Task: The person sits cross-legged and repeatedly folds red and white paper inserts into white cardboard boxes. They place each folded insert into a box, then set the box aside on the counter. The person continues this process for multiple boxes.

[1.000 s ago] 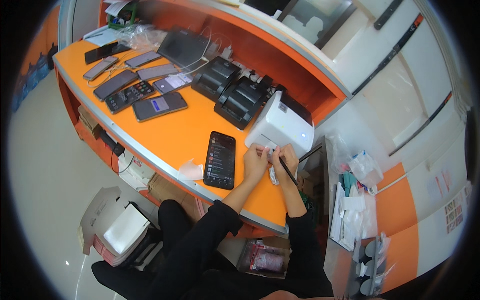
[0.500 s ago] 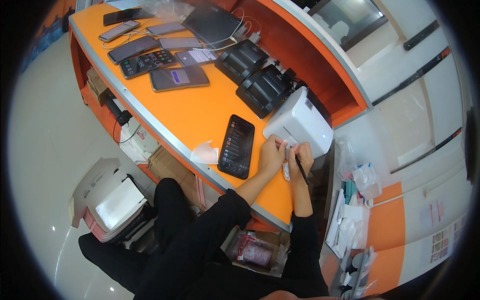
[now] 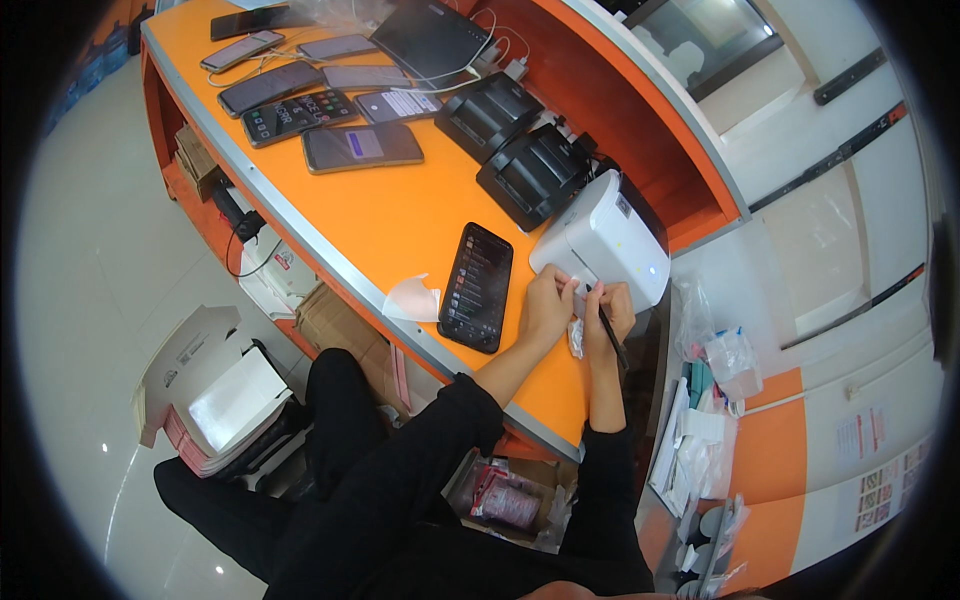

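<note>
At the front of a white label printer (image 3: 605,235), both hands work close together. My left hand (image 3: 545,305) is closed in a pinch against the printer's front face; whatever lies between its fingertips is too small to make out. My right hand (image 3: 615,305) grips a slim black pen-like tool (image 3: 612,338), its upper end at the fingertips by the printer's slot and its lower end slanting back toward the wrist. A crumpled whitish scrap (image 3: 575,338) lies between the two wrists. Left of my left hand, a lit black smartphone (image 3: 476,288) rests on the orange counter (image 3: 360,220).
Two black devices (image 3: 530,175) stand behind the printer. Several phones (image 3: 362,147) with white cables cover the far left of the counter. A pale paper piece (image 3: 412,298) sits at the front edge. Below are an open carton (image 3: 235,400) and a box of pink packets (image 3: 510,500).
The view has shifted very slightly. My right hand and the black tool have tilted a little to the right; my left hand stays at the printer's front.
</note>
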